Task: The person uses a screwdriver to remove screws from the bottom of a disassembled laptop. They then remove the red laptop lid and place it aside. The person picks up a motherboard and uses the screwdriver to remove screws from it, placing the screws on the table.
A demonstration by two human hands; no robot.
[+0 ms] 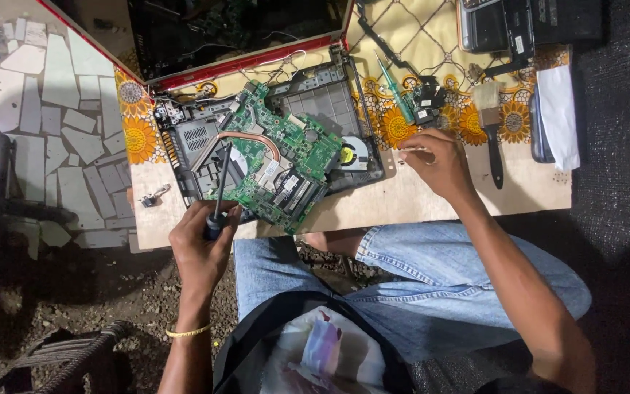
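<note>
Nearest the camera lay one black bag (308, 343), open on the person's lap, with a pale crumpled wrapper (322, 350) inside it. Both knees, in blue jeans, pressed against the near edge of the bench (402, 204).

One laptop base (271, 138) sat on the bench as an open shell. It held one green board (286, 160), tilted and lifted out over the shell's near edge, with one copper pipe (246, 138) curving across it and one round fan (351, 155) at the board's right.

The left hand (202, 241) was clamped around the handle of one dark screwdriver (220, 186), its shaft rising to meet the board's left part. The right hand (435, 160) rested on the bench right of the board, fingers pinched together on something too small to tell.

Beyond the board stood one red-edged lid (242, 36), opened up. Right of the board lay a second, green screwdriver (395, 91), then a little heap of black parts (426, 102), and farther right one brush (491, 124) with pale bristles and a black handle. One small metal bracket (153, 195) lay left of the board, near the bench edge. A flowered cloth (417, 44) covered the bench beyond the board, and one black device (504, 25) rested on it, far right of the board.
</note>
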